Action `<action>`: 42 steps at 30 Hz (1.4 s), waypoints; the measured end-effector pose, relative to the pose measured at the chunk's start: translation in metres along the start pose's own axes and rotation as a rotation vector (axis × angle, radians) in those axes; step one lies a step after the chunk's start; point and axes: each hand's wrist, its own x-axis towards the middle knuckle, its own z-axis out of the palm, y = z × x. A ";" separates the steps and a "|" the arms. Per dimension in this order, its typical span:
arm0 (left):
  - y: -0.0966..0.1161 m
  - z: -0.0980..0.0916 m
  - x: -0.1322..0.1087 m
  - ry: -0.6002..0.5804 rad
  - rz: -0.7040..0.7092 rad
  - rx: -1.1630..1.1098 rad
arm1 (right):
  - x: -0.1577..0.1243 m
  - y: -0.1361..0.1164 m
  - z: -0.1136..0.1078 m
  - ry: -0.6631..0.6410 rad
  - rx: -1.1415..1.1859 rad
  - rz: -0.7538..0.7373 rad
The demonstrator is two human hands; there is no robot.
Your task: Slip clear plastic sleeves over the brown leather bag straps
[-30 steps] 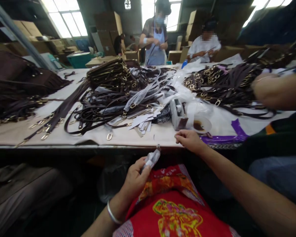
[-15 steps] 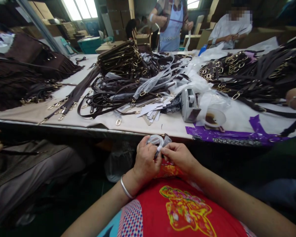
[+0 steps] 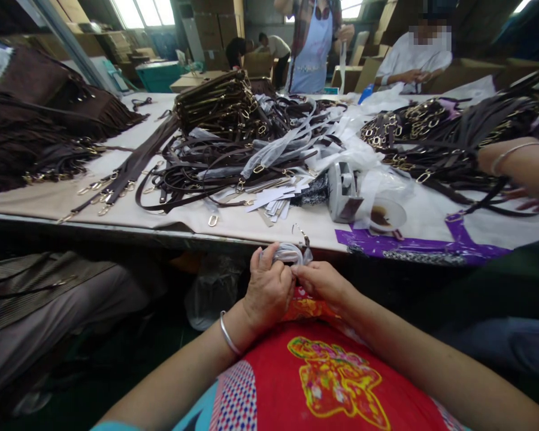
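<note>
Just in front of the table edge, both hands meet on a coiled strap (image 3: 288,254) wrapped in whitish plastic, with a metal clasp (image 3: 306,240) sticking up at its far right. My left hand (image 3: 269,284), with a silver bangle on the wrist, is closed round the coil's left side. My right hand (image 3: 323,281) pinches the coil's right side, its fingertips touching those of the left. The inner fingers of both hands are partly hidden. Beyond them on the table lie white paper slips (image 3: 273,200) and a loose metal clasp (image 3: 212,220).
A pile of dark straps (image 3: 215,155) fills the middle of the table (image 3: 170,220). Right of the slips stand a grey tape dispenser (image 3: 341,194) and a bowl of brown liquid (image 3: 388,215). Dark fringed pieces (image 3: 49,120) lie left. A co-worker's hand (image 3: 521,164) reaches in from the right.
The coil has turned in my hands, and its metal clasp now stands up more clearly. On the right, a co-worker's arm has come further in over the straps. The hands at far left have left view.
</note>
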 end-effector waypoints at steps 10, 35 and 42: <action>-0.004 0.005 0.001 0.006 -0.069 -0.009 | -0.006 0.009 -0.004 -0.075 0.126 -0.028; 0.004 -0.014 0.014 -0.122 -0.571 -1.436 | -0.022 -0.006 0.003 -0.065 0.258 -0.432; 0.006 0.000 0.019 -0.258 -0.689 -1.802 | -0.012 0.000 -0.009 -0.193 0.221 -0.384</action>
